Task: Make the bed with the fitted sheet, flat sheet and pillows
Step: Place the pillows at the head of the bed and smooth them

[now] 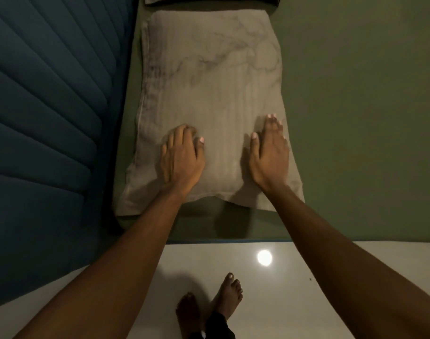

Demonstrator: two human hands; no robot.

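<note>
A beige striped pillow lies lengthwise on the olive-green sheet that covers the bed, close to the headboard side. My left hand rests flat on the pillow's near left part, fingers slightly bent. My right hand presses flat on the pillow's near right part with straight fingers. Neither hand grips the fabric. A second pillow's edge shows at the top of the view.
A dark blue padded headboard runs along the left. The bed's near edge meets a glossy white floor with a lamp reflection. My bare feet stand on the floor just below the bed.
</note>
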